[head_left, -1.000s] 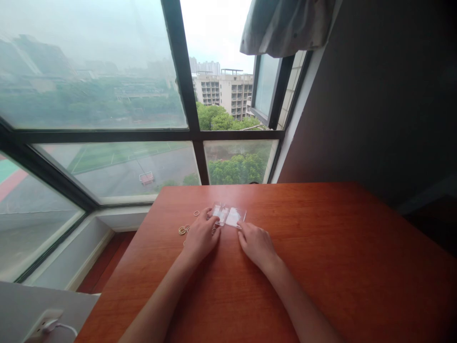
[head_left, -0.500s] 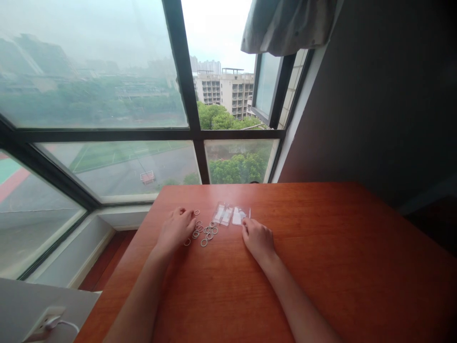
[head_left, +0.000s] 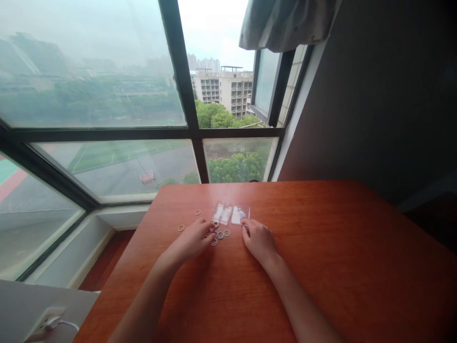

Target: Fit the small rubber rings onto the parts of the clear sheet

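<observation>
My left hand [head_left: 194, 238] lies palm down over a cluster of small pale rings [head_left: 220, 235], its fingers apart and partly hiding them. Two single rings lie apart from the cluster: one ring [head_left: 197, 212] beyond that hand and another ring [head_left: 181, 228] to its left. My right hand [head_left: 260, 238] rests on the table with fingers curled together, at the near corner of a small clear bag with white pieces [head_left: 238, 215]. A thin grey edge shows at its fingertips; what they hold is too small to tell. Left of that bag lies another clear packet with white strips [head_left: 222, 213].
The brown wooden table [head_left: 314, 267] meets the window frame [head_left: 143, 135] at its far side. A grey curtain [head_left: 285, 24] hangs at the upper right, beside a dark wall [head_left: 385, 105]. A plug sits in the wall socket [head_left: 50, 324] at the lower left.
My left hand has moved right and slightly nearer, and the clustered rings have slid right with it. Two rings now lie apart on the left. My right hand has stayed in place.
</observation>
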Available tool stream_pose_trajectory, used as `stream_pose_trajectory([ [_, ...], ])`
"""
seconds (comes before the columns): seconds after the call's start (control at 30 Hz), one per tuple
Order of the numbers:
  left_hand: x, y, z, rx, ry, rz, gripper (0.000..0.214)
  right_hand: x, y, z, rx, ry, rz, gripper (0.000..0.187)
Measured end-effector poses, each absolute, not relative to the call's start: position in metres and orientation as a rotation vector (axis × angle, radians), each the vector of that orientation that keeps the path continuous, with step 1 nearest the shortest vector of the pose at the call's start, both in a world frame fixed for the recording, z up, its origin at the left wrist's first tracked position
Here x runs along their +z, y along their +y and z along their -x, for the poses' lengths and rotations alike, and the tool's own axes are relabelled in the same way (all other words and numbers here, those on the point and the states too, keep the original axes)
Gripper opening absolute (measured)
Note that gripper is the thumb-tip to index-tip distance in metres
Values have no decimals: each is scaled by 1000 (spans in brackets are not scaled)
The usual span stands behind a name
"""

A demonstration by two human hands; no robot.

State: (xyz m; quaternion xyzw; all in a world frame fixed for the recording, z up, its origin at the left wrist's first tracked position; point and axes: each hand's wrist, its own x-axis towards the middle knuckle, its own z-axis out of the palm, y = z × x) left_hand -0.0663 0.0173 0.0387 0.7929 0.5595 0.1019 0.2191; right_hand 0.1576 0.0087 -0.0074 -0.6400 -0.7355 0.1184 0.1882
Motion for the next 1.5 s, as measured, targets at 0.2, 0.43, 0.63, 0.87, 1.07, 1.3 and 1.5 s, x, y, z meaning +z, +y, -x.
stream_pose_trajectory([
  [0.2, 24, 40, 91, 430, 1939, -2255, 35, -6, 7, -158, 317, -2058, 1764, 22],
  [0.43, 21, 44, 95, 304, 1828, -2344, 31, -7, 7, -159, 329, -2045, 1748, 23],
  [0.63, 40, 24, 77, 183, 1600, -2339, 24, -7, 6, -160, 345, -2031, 1736, 24],
  [0.87, 49, 16, 74, 234, 1450, -2335, 34, -9, 6, -161, 345, -2018, 1685, 24],
  [1.07, 59, 16, 102, -204, 1910, -2112, 28, -11, 6, -161, 349, -1990, 1678, 25],
  [1.3, 67, 13, 106, -193, 1803, -2028, 24, -12, 6, -162, 353, -1978, 1676, 25],
  [1.5, 57, 17, 97, -99, 1752, -2103, 19, -10, 6, -162, 370, -1982, 1682, 25],
])
